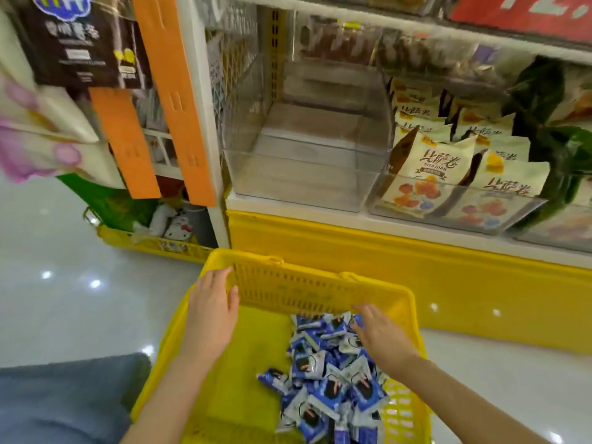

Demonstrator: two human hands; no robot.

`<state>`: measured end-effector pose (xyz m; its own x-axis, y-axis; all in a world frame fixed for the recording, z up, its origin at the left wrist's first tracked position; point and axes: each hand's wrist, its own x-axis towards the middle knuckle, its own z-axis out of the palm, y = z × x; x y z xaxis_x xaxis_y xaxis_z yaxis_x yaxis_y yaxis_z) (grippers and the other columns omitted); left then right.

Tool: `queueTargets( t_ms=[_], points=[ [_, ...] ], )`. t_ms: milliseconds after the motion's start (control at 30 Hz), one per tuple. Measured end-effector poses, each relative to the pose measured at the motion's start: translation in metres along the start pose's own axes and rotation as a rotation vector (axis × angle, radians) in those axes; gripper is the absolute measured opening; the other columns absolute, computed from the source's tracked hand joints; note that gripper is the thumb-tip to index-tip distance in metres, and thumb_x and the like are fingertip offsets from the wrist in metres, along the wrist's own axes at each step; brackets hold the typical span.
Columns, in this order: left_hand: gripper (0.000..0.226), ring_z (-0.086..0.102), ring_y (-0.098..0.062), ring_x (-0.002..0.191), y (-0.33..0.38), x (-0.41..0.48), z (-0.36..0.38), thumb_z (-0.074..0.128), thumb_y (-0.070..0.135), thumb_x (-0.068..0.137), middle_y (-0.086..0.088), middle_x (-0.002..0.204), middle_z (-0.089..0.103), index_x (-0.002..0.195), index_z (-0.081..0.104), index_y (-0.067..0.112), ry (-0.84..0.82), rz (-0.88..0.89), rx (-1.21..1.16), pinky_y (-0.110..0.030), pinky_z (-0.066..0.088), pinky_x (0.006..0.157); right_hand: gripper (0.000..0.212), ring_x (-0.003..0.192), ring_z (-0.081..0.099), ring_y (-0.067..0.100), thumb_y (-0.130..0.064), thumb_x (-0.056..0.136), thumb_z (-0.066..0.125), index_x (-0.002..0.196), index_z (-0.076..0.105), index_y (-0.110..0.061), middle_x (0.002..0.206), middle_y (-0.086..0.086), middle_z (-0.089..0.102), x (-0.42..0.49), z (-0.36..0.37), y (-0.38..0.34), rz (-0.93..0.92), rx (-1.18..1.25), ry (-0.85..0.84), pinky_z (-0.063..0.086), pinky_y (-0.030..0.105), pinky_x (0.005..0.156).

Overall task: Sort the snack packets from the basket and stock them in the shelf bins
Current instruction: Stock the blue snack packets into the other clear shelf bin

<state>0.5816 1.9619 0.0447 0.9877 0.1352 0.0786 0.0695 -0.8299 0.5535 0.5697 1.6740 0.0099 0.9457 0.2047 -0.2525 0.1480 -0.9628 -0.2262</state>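
Yellow basket (304,293) sits on the glossy white floor (80,299), right in front of the shelf's yellow base (384,251). The snack packets (326,373), small blue-and-white wrappers, lie piled in the right half of the basket, running from the far wall back to the near edge. One packet lies a bit to the left of the pile. Left hand (211,309) is over the basket's far-left corner, palm down, fingers straight and close together, holding nothing. Its fingertips are at the rim, but I cannot tell if they touch it. Right hand (382,338) is palm down on the far end of the pile, fingers spread and fairly straight, tips near the basket's far wall, lying flat on the packets rather than gripping them. On the shelf above, a clear bin (307,190) stands at the left end. Just beside it on the right, a second clear bin (455,213) holds cream packets (432,168) with printed orange and red pictures, standing upright in rows. Dark green packs (544,129) are further right, blurred. Orange strips (179,100) hang left of the shelf post, with a dark bag (86,49) hanging top left. A small yellow crate (153,243) on the floor holds a white plush toy (177,225). Grey-blue knee (64,398) at bottom left.
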Motion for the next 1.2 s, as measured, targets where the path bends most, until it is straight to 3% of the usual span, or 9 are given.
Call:
queueTargets(
  t_ms=[300,500,633,733,833,933,1000,1100,1200],
  points=[
    [0.032,0.061,-0.040,0.088,-0.110,-0.015,0.018,0.031,0.025,0.100,-0.027,0.091,0.064,0.108,0.052,0.004,-0.114,-0.382,-0.072,-0.042,0.042,0.072,0.050,0.145,0.009,0.021,-0.017,0.102,0.035,0.149,0.017,-0.013,0.158,0.003,0.007,0.036,0.093,-0.009,0.138,-0.128,-0.232,0.024,0.032,0.115],
    [0.031,0.060,-0.040,0.081,-0.114,-0.013,0.027,0.032,0.030,0.099,-0.023,0.084,0.064,0.095,0.051,0.006,-0.034,-0.366,-0.077,-0.037,0.037,0.063,0.047,0.137,0.029,0.025,-0.011,0.099,0.044,0.143,0.031,-0.018,0.153,0.003,0.023,0.058,0.099,-0.004,0.175,-0.103,-0.234,0.037,0.034,0.105],
    [0.032,0.060,-0.040,0.084,-0.110,-0.013,0.025,0.031,0.031,0.099,-0.021,0.088,0.066,0.095,0.050,0.006,-0.025,-0.368,-0.064,-0.044,0.044,0.069,0.041,0.111,0.056,0.026,0.001,0.092,0.046,0.130,0.046,-0.014,0.134,0.008,0.048,0.069,0.084,-0.002,0.184,-0.173,-0.217,0.050,0.034,0.080],
    [0.025,0.060,-0.040,0.085,-0.101,-0.014,0.021,0.036,0.028,0.098,-0.021,0.090,0.064,0.103,0.051,0.008,0.036,-0.407,0.055,-0.043,0.043,0.068,0.027,0.091,0.064,0.028,-0.012,0.097,0.043,0.121,0.055,-0.017,0.104,0.009,0.067,0.071,0.063,-0.008,0.179,-0.187,-0.164,0.051,0.033,0.070],
    [0.024,0.058,-0.041,0.087,-0.082,-0.016,0.017,0.057,0.006,0.084,-0.021,0.095,0.062,0.107,0.056,0.005,0.181,-0.312,0.110,-0.045,0.042,0.072,0.024,0.068,0.061,0.022,-0.028,0.100,0.040,0.102,0.061,-0.017,0.069,-0.002,0.061,0.060,0.041,-0.023,0.100,-0.034,-0.079,0.035,0.024,0.050],
    [0.034,0.054,-0.039,0.093,-0.062,-0.022,0.019,0.064,-0.004,0.073,-0.018,0.101,0.059,0.105,0.058,0.004,0.241,-0.124,0.072,-0.046,0.042,0.080,0.024,0.062,0.057,0.020,-0.027,0.100,0.040,0.093,0.057,-0.013,0.066,-0.001,0.059,0.041,0.018,-0.045,-0.018,0.132,-0.117,0.035,0.027,0.051],
    [0.032,0.054,-0.032,0.101,-0.051,-0.027,0.024,0.063,0.001,0.079,-0.012,0.108,0.059,0.110,0.057,0.007,0.150,-0.035,-0.051,-0.044,0.043,0.087,0.023,0.068,0.057,0.024,-0.027,0.100,0.040,0.096,0.057,-0.013,0.074,0.005,0.061,0.026,0.007,-0.062,-0.094,0.190,-0.108,0.037,0.033,0.059],
    [0.029,0.047,-0.012,0.117,-0.027,-0.035,0.028,0.055,0.024,0.091,0.006,0.121,0.051,0.120,0.049,0.023,-0.320,-0.113,-0.540,-0.030,0.039,0.097,0.018,0.057,0.050,0.017,-0.026,0.100,0.041,0.102,0.052,-0.012,0.065,-0.003,0.052,0.006,-0.007,-0.089,-0.157,0.352,-0.076,0.035,0.028,0.055],
    [0.024,0.057,-0.008,0.108,-0.005,-0.051,0.034,0.056,0.030,0.090,0.007,0.114,0.060,0.113,0.049,0.030,-0.654,-0.087,-0.776,-0.029,0.046,0.093,0.011,0.061,0.058,0.016,-0.022,0.098,0.045,0.098,0.050,-0.013,0.071,0.004,0.061,-0.007,-0.014,-0.108,-0.149,0.555,-0.025,0.045,0.028,0.060]
  ],
)
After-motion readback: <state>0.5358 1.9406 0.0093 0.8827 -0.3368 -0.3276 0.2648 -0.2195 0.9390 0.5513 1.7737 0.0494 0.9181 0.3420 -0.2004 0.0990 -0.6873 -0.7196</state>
